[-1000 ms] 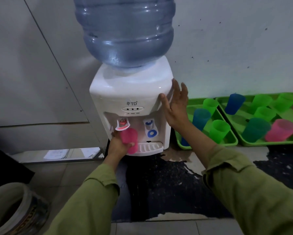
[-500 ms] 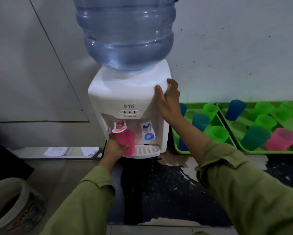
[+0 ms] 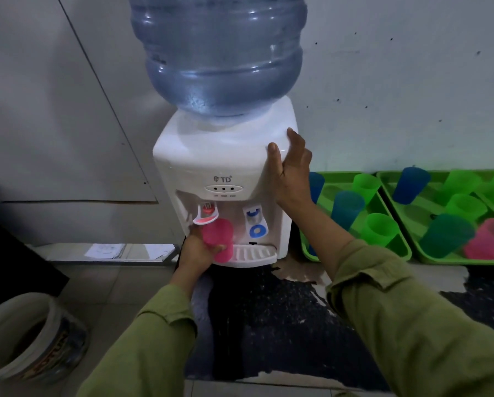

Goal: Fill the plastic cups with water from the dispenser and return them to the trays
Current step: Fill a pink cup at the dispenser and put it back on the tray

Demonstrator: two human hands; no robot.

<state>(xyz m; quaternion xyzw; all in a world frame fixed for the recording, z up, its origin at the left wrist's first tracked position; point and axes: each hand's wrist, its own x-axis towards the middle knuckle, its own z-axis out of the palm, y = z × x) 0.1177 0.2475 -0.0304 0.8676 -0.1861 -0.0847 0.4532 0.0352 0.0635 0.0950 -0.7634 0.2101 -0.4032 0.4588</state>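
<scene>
The left hand [image 3: 195, 252] grasps 1 pink cup [image 3: 217, 239], pressing it against the red tap [image 3: 207, 214] to fill. The right hand [image 3: 293, 167], flat and unclenched, braces the dispenser [image 3: 225, 159]. Beyond wait 2 green trays [image 3: 403, 252] of cups.

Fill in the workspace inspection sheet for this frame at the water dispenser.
Surface: tiled floor with a dark wet patch before the dispenser.
Job's things: white dispenser carrying a blue bottle; pink cup under the red tap; green trays of coloured cups to its right.
Clutter: bucket lower left; papers by the wall.
Hands: left hand holds the pink cup; right hand rests against the dispenser's side.
Cables: nothing seen.
Surroundings: pale wall.
</scene>
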